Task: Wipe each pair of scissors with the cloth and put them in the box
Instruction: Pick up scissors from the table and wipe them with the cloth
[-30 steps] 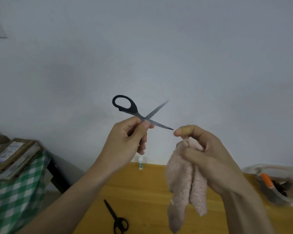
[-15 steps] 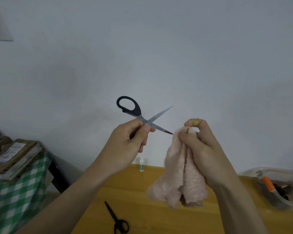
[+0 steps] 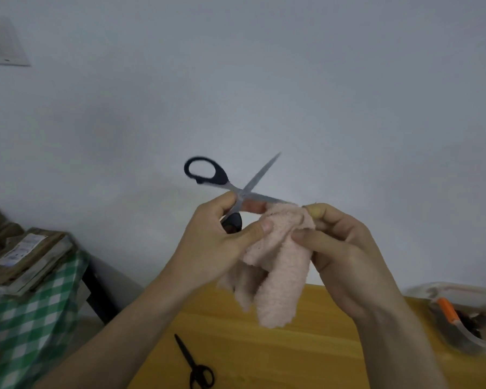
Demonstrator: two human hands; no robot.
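Now the left hand (image 3: pixel 208 242) grips the open scissors (image 3: pixel 236 189) by a handle; the right hand (image 3: pixel 345 256) pinches the cloth (image 3: pixel 275 265) over the lower blade. Best draw the cloth tipward, fingers clear of the edge.

The scene is dimly and evenly lit, with a bluish-grey cast on the plain wall (image 3: pixel 264 80). Soft shadows are cast behind the raised hands. Straight lines are bent by wide-angle distortion near the edges, and slight blur is seen throughout.
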